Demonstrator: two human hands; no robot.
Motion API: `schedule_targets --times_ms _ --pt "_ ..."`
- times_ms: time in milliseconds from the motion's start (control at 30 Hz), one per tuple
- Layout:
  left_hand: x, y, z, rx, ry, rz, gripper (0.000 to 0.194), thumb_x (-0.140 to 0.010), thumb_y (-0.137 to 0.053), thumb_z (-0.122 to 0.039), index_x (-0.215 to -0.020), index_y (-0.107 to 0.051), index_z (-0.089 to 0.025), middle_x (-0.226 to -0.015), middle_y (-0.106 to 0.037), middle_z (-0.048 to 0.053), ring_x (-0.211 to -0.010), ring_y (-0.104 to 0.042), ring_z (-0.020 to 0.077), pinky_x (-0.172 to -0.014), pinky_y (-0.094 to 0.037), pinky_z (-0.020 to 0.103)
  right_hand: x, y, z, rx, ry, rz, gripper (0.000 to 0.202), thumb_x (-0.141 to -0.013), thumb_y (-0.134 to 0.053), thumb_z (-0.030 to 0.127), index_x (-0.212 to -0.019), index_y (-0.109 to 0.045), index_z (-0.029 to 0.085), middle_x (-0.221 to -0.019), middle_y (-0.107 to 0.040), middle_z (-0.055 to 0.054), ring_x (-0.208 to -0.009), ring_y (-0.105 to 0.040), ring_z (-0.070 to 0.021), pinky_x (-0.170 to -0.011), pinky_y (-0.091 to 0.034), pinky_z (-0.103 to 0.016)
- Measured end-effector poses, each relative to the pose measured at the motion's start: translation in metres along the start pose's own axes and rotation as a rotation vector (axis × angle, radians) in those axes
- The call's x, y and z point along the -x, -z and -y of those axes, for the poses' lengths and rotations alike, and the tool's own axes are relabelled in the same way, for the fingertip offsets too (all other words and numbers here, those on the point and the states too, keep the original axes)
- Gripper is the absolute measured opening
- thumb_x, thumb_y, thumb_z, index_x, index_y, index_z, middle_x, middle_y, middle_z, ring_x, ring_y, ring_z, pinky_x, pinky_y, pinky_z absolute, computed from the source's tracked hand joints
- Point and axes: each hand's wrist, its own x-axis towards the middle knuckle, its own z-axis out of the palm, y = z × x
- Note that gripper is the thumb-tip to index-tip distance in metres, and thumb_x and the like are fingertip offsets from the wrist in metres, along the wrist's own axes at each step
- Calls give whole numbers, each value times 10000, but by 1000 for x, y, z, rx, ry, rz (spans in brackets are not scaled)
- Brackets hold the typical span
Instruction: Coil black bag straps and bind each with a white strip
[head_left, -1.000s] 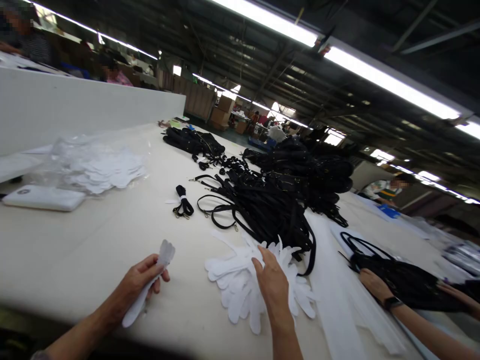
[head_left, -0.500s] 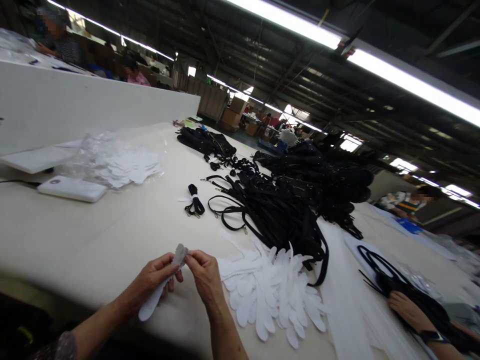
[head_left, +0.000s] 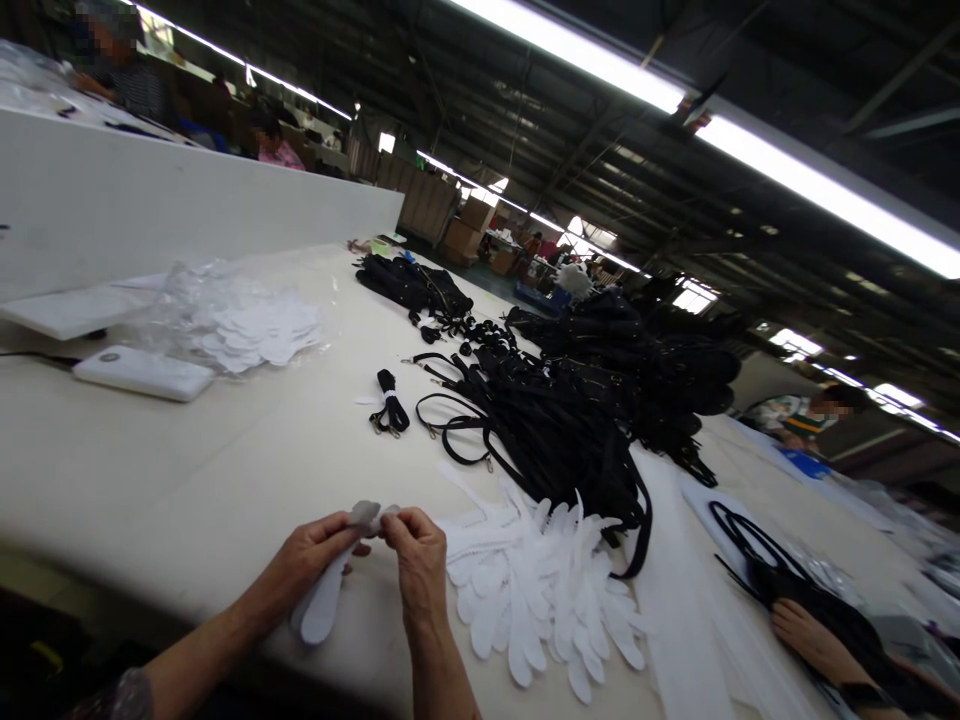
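Note:
My left hand (head_left: pixel 309 560) is closed on a white strip (head_left: pixel 322 606) with a rounded lower end that hangs below the fingers. The strip's top part, greyish, sticks up past the thumb. My right hand (head_left: pixel 420 560) pinches a small pale end beside that top part; whether it belongs to the same strip I cannot tell. Just right of my right hand lies a fanned pile of white round-ended strips (head_left: pixel 517 600). Beyond both hands a bundled black strap (head_left: pixel 390 402) with metal clips rests on the table (head_left: pixel 225 480).
A heap of black straps (head_left: pixel 562 430) and black bags (head_left: pixel 630 350) covers the table's middle. At left are a white power bank-like box (head_left: pixel 142 373) and a plastic bag of white pieces (head_left: pixel 255 325). A co-worker's hand (head_left: pixel 814 635) holds black straps at right.
My right hand has moved slightly right and down, drawing a pale end away from the strip's top. The strip in my left hand has tilted more upright.

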Motion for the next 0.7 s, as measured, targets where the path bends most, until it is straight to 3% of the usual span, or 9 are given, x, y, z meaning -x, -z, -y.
schedule_targets --times_ms 100,167,300,400,500,600,700 --pt "-2 1 4 -25 -26 -51 396 -814 -700 -505 -1095 -742 -229 -971 -786 34 -855 -708 249 -709 -543 290 0 6 -7 -27 0 -14 257 -796 -694 419 -791 -739 166 -717 -687 -13 -728 -610 -164 -700 -492 -265" --pt "-4 3 5 -25 -51 -95 398 -800 -723 -497 -1082 -752 -218 -961 -791 36 -900 -704 266 -757 -541 305 -1 11 -11 -60 -7 -41 276 -792 -704 442 -802 -733 168 -730 -682 -13 -732 -613 -160 -706 -505 -269" --pt "-6 6 2 282 -48 -145 334 -779 -768 -431 -999 -756 -181 -1058 -775 86 -1082 -669 277 -929 -530 345 -3 18 -16 -189 -81 -170 308 -744 -751 471 -809 -698 174 -696 -669 0 -664 -619 -144 -671 -527 -271" --pt "-5 9 1 464 -44 -106 246 -808 -760 -378 -947 -713 -181 -780 -748 30 -716 -676 154 -731 -553 268 -4 22 -16 -321 -170 -246 326 -704 -790 465 -832 -661 194 -661 -659 26 -619 -622 -123 -595 -515 -230" --pt "-3 12 1 458 -40 -25 237 -834 -736 -392 -933 -677 -185 -568 -613 -56 -449 -465 60 -536 -448 187 -6 32 -13 -436 -177 -332 359 -655 -830 444 -830 -623 210 -647 -637 56 -593 -621 -99 -561 -507 -196" --pt "-3 13 2 395 -37 -17 284 -818 -738 -434 -931 -662 -184 -560 -601 -64 -427 -418 44 -534 -421 182 -13 61 -5 -458 -105 -470 409 -597 -863 434 -817 -603 208 -636 -618 74 -574 -615 -89 -592 -531 -207" --pt "-3 11 1 310 -40 -14 339 -816 -717 -480 -947 -659 -173 -587 -640 -26 -466 -481 77 -517 -397 198 -20 109 7 -275 -34 -534 445 -595 -847 444 -903 -646 193 -644 -643 51 -591 -630 -115 -632 -547 -247"
